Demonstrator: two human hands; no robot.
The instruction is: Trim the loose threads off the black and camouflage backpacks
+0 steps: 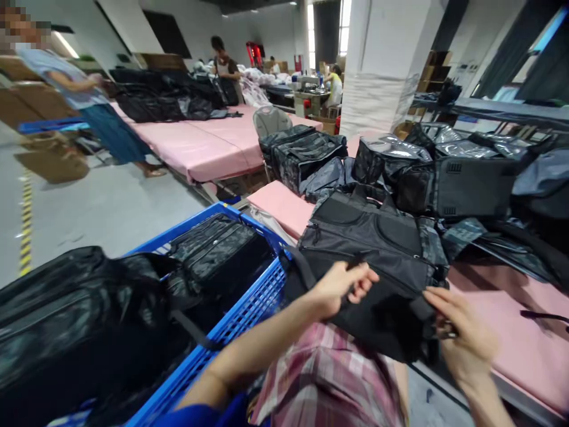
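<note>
Left hand: the left hand point(340, 287) is closed in a loose fist on the near front of the black bag point(373, 249); a dark strap or zip pull seems to be pinched between thumb and fingers, though that part is blurred.
Right hand: the right hand point(462, 338) is half curled, its fingertips laid on the bag's lower right corner; whether anything is actually gripped cannot be told, since the fingers are smeared by motion and a small dark piece at them is not made out.
Black bag: it is held between both hands, resting partly on the edge of the pink table point(528, 350) and partly hanging over the lap; its lower edge is lost in shadow.
Lap: a plaid garment point(329, 379) is seen just below the hands, cut off by the bottom edge.
Blue crate: the blue crate point(249, 314) stands left of the left hand, filled with dark bags point(217, 252); its near side is cut off.
Beyond the hands: more bags, some in clear wrap point(400, 157), are piled on the table; their shapes run together.
Far left: a person point(84, 95) stands by another pink table, well apart.
Background: other workers are too small to be described.
</note>
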